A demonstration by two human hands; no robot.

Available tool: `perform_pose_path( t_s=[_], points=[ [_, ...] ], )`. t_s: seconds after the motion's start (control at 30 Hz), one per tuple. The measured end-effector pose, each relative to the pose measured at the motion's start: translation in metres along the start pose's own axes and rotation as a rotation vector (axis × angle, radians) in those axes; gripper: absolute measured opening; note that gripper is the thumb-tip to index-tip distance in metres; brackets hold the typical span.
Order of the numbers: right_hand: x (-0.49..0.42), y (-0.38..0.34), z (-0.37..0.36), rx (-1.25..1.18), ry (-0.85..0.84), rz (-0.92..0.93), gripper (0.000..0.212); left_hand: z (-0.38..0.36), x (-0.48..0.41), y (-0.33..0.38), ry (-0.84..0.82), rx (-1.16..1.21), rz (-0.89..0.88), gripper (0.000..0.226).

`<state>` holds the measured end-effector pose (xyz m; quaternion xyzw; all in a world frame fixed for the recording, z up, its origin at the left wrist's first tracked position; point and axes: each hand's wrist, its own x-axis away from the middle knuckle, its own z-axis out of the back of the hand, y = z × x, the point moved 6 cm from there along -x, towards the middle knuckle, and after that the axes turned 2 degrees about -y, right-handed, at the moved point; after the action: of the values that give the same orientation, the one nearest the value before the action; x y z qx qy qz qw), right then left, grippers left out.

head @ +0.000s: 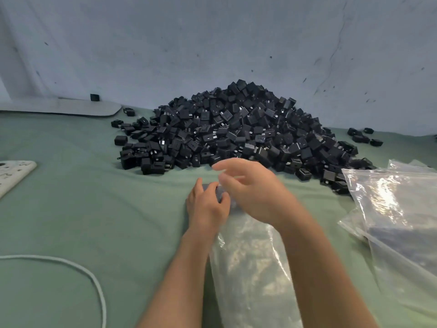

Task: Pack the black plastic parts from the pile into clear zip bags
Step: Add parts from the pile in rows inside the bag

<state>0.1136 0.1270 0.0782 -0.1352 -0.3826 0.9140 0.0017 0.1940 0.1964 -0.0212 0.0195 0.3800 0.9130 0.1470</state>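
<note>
The fingers and thumb of the left hand (207, 205) curl round a small black plastic part (209, 186), pinching it just at the mouth of a long clear zip bag (250, 268). Whether the film is caught in the same grip I cannot tell. The right hand (250, 192) hovers just above and beside it, blurred, its fingers loosely bent and spread with nothing seen in them.

The bag lies flat on the green cloth-covered table (106, 209), running from the hands back to the near edge between the two forearms. It looks nearly empty. The big pile of black plastic parts (236, 129) sits against the far edge, just beyond the fingertips and barely dented, so I judge the task to be at an early stage — one part going into a fresh bag.

The next move probably calls for the free hand to hold the slippery mouth open while the part slides in, then a short reach to the pile's near rim.

A heap of clear plastic bags (390, 209) lies at the right edge, with a white cord (94, 278) at the near left corner.
</note>
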Motion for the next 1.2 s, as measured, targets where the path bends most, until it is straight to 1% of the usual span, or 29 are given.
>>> perform_pose_path(
  t_s=[0.03,0.1,0.17,0.23,0.3,0.37,0.5,0.6,0.73,0.9,0.97,1.07,1.1,1.13,1.2],
  points=[
    [-0.023,0.008,-0.012,0.080,-0.026,-0.071,0.032,0.001,-0.001,0.000,0.011,-0.017,-0.017,0.035],
    [-0.059,0.032,-0.036,0.183,0.008,-0.201,0.036,0.003,-0.002,-0.002,0.045,-0.003,-0.002,0.028],
    [-0.074,0.060,-0.054,0.227,0.001,-0.283,0.040,0.007,-0.002,-0.006,0.113,0.111,0.018,0.024],
    [-0.093,0.063,-0.067,0.243,-0.002,-0.303,0.045,0.013,-0.001,-0.012,0.203,0.290,0.076,0.029],
    [-0.111,0.072,-0.076,0.315,-0.025,-0.325,0.047,0.018,0.000,-0.019,0.286,0.405,0.143,0.034],
    [-0.123,0.078,-0.080,0.413,-0.079,-0.343,0.048,0.020,0.001,-0.020,0.338,0.439,0.164,0.034],
    [-0.138,0.089,-0.083,0.468,-0.103,-0.408,0.049,0.020,0.001,-0.020,0.364,0.460,0.175,0.032],
    [-0.145,0.090,-0.084,0.436,-0.070,-0.403,0.047,0.020,0.000,-0.020,0.354,0.452,0.172,0.031],
    [-0.147,0.093,-0.079,0.399,0.020,-0.447,0.033,0.021,0.000,-0.020,0.361,0.455,0.168,0.032],
    [-0.145,0.093,-0.080,0.436,0.025,-0.448,0.032,0.020,0.001,-0.020,0.367,0.456,0.161,0.030],
    [-0.144,0.090,-0.073,0.360,0.080,-0.440,0.030,0.021,0.000,-0.020,0.373,0.473,0.162,0.030],
    [-0.135,0.079,-0.055,0.119,0.195,-0.398,0.022,0.022,-0.002,-0.022,0.390,0.517,0.181,0.032],
    [-0.131,0.074,-0.048,0.036,0.211,-0.368,0.020,0.024,-0.001,-0.022,0.395,0.544,0.187,0.032],
    [-0.126,0.067,-0.041,-0.018,0.201,-0.332,0.020,0.025,0.000,-0.022,0.402,0.571,0.185,0.032],
    [-0.113,0.050,-0.032,-0.036,0.103,-0.246,0.025,0.032,0.001,-0.019,0.412,0.622,0.163,0.032]
  ],
)
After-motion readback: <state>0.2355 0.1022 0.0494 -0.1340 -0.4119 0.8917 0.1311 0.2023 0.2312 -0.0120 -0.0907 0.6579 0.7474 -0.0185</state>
